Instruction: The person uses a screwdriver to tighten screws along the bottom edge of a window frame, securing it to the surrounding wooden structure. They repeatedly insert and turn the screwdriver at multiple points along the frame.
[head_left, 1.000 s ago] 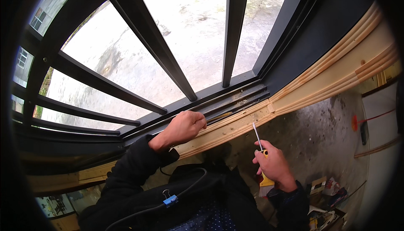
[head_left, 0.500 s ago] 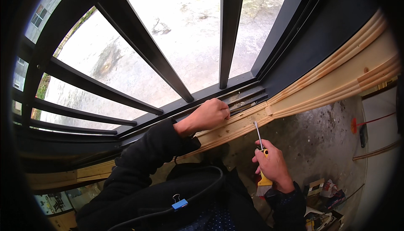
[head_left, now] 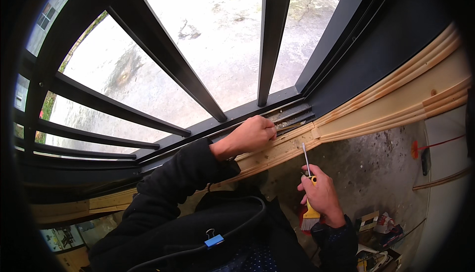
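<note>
My left hand is closed, fingertips pinched down at the window's lower track, where light debris lies in the grooves. Whatever those fingers hold, if anything, is hidden. Over the floor on the right, my right hand is wrapped round a screwdriver and a brush together. The screwdriver's thin metal shaft points up toward the sill. Below the palm hangs the yellow brush, its pale bristles downward. The wooden sill runs beneath my left hand.
Black window bars rise beyond the track, with concrete ground outside. Wooden trim continues to the right. On the floor at lower right are a box and assorted items. A blue binder clip sits on a black cord before my body.
My left hand has shifted slightly right along the track, still closed. My right hand keeps the screwdriver and brush, nearly unmoved. The view has turned slightly.
</note>
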Motion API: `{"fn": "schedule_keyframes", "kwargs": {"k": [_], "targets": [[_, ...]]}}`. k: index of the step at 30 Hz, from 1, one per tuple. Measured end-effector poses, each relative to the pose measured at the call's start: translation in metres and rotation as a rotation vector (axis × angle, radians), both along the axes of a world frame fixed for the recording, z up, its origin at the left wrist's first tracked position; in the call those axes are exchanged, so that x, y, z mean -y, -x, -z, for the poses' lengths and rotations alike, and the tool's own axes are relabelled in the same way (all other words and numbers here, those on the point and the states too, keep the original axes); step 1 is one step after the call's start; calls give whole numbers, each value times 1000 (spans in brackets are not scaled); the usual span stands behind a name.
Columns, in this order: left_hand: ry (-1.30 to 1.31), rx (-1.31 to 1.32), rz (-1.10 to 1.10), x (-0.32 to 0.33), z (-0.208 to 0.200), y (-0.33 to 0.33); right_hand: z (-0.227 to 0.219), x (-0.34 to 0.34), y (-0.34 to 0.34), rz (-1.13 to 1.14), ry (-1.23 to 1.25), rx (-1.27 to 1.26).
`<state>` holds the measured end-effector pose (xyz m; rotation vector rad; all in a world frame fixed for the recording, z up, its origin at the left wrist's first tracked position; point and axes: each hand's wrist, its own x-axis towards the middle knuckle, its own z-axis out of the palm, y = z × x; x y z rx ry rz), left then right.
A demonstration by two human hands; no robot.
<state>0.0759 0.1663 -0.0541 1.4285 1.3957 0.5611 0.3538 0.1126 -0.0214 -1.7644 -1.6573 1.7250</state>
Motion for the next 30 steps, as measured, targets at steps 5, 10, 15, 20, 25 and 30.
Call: {"fn": "schedule_keyframes", "kwargs": {"k": [5,10,15,20,25,30], "targets": [[46,23,-19,-3,-2,-1,2,3,-2,9,-13,0],[101,54,-44,-4,-2,-1,3,6,-4,25,-6,-4],[135,122,-45,0,-7,1,8,9,-6,53,-8,-16],[156,153,12,15,-12,2,14,14,-14,147,-8,-56],[-145,-60,263,37,-12,-5,11,13,-28,239,-47,-43],[-108,-459,455,52,-26,-11,9,13,-32,242,-71,-38]]}}
